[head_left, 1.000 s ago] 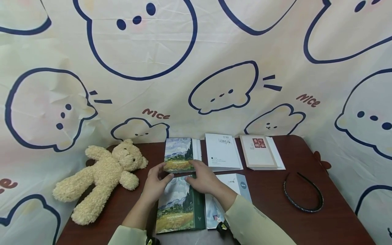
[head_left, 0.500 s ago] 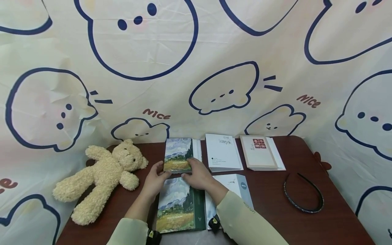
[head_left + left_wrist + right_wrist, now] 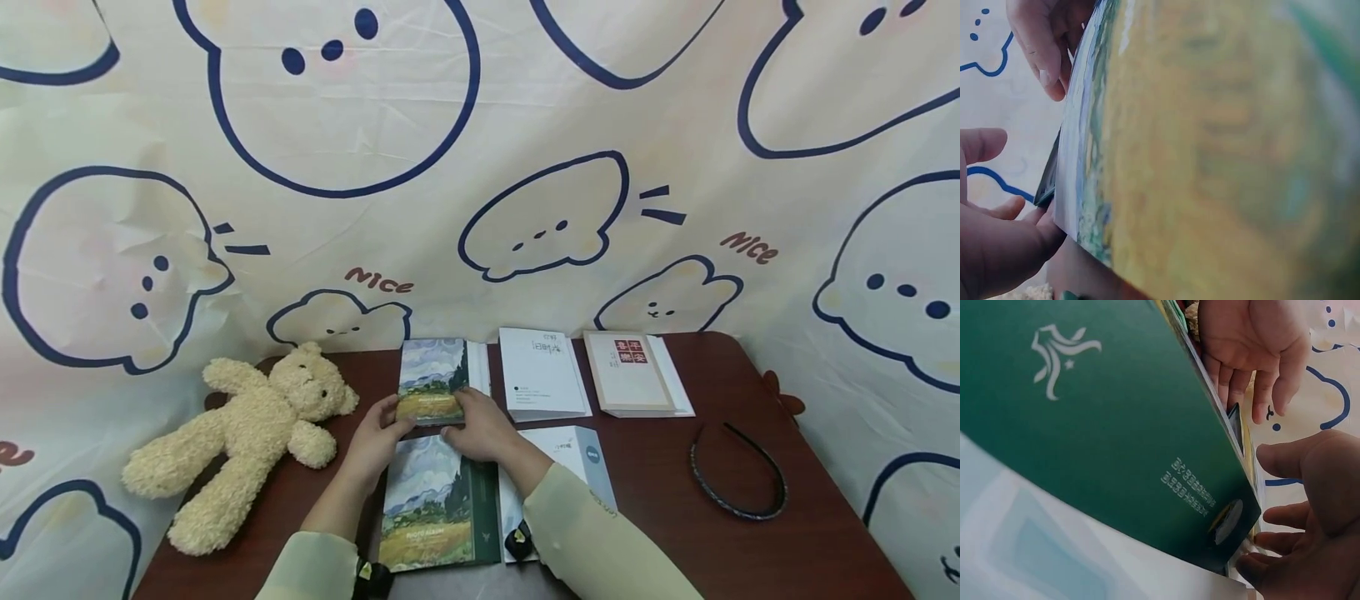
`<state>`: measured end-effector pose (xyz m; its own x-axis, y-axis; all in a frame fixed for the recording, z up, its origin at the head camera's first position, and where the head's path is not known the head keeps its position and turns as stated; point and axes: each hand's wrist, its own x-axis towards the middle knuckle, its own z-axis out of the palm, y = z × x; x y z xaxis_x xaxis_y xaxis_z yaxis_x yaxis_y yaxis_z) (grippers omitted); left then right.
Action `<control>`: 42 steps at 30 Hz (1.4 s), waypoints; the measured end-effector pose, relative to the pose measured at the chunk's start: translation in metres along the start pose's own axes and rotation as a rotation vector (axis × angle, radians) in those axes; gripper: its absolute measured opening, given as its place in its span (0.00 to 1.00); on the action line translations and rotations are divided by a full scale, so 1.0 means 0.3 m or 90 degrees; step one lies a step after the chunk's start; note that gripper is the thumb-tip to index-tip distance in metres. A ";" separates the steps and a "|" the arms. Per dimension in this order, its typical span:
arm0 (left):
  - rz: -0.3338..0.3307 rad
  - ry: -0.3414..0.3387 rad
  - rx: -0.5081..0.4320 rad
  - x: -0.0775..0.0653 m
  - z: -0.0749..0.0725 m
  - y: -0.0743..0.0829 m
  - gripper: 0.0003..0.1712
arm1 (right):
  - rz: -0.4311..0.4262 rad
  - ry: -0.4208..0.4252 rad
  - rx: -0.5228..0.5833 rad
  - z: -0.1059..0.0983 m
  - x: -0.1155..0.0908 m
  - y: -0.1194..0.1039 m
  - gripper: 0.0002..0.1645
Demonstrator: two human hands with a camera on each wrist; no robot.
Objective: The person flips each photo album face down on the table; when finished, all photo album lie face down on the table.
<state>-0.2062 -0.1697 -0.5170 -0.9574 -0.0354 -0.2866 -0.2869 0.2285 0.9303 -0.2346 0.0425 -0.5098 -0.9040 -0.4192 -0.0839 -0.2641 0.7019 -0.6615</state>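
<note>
In the head view a small photo album point(image 3: 431, 367) with a landscape painting on its cover lies flat at the back of the table. My left hand point(image 3: 377, 442) is at its lower left corner, fingers loosely bent along the edge. At its lower right my right hand point(image 3: 486, 429) rests fingertips on the cover. Both thumbs point inward over the gap to a larger green-spined photo album point(image 3: 423, 500) in front. The right wrist view shows that album's green spine point(image 3: 1110, 425), with my right thumb and fingers spread apart. Fingertip contact is partly hidden.
A white album point(image 3: 543, 375) and a cream album point(image 3: 630, 375) lie to the right in the back row. A pale blue album point(image 3: 566, 446) is partly under my right forearm. A teddy bear point(image 3: 258, 425) lies left, a black headband point(image 3: 776, 467) right. A patterned cloth hangs behind.
Both hands shifted slightly left and my right hand's fingers drew in a little over the half second before last; since then they barely moved. The small album stays in place.
</note>
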 end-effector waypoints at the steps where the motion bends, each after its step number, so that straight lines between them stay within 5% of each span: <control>1: -0.001 0.000 -0.003 -0.001 -0.003 -0.003 0.42 | 0.001 -0.004 -0.003 0.005 0.001 0.001 0.41; 18: 0.015 0.001 -0.045 -0.028 -0.066 0.016 0.42 | -0.004 -0.030 -0.041 0.012 0.010 -0.041 0.41; 42: 0.038 0.000 -0.058 -0.082 -0.122 0.084 0.39 | -0.020 -0.008 0.032 0.021 0.011 -0.059 0.40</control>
<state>-0.1911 -0.1987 -0.4781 -0.9730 -0.0242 -0.2293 -0.2304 0.1407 0.9629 -0.2307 0.0251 -0.5030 -0.8909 -0.4484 -0.0719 -0.2749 0.6585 -0.7005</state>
